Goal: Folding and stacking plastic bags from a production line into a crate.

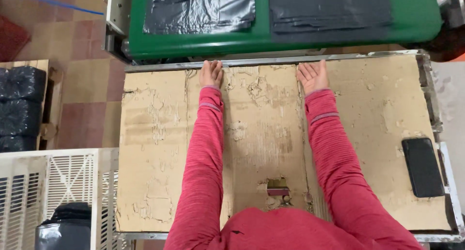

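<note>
While both arms are stretching fwd across the cardboard-covered desk (160,148), the left hand (211,74) is lying flat, fingers together, at the far edge, and the right hand (313,76) is resting palm-up, fingers loosely spread, holding nothing. Stacks of black plastic bags (198,10) are lying just beyond on the green conveyor (411,17). A black phone (423,166) is sitting near the desk's right edge.

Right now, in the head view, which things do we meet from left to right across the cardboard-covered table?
Left hand → right hand → black phone. Both hands lie open at the far edge of the cardboard.
</note>
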